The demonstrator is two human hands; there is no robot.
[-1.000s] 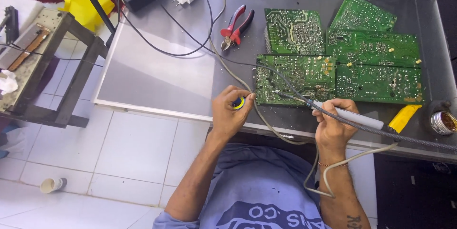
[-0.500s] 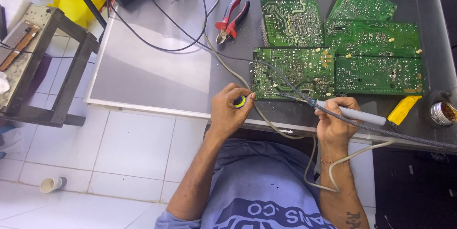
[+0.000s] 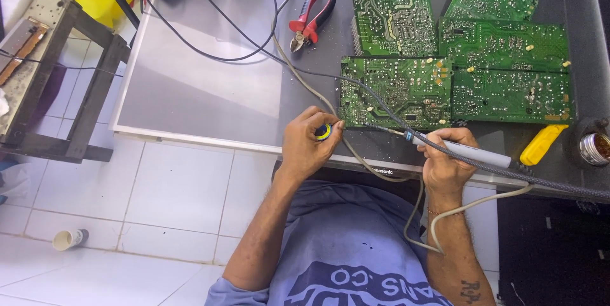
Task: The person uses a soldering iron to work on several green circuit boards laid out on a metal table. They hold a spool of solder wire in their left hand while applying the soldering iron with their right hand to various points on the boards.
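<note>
Left hand (image 3: 308, 144) fingers pinch a small solder spool (image 3: 324, 132); right hand (image 3: 445, 160) grips soldering iron (image 3: 467, 151) at circuit board (image 3: 395, 90) edge.

Green circuit boards (image 3: 457, 71), red pliers (image 3: 308, 19)

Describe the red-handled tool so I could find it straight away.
Start at the cluster of green circuit boards on the grey table. Just left of the top-left board lie the pliers, jaws pointing toward the person. They are the only red-handled thing among the grey and black cables.

A small blue-and-yellow solder spool (image 3: 324, 132) sits pinched near the table's near edge; right of it, a grey soldering iron (image 3: 459, 149) lies slanted, tip leftward.
</note>
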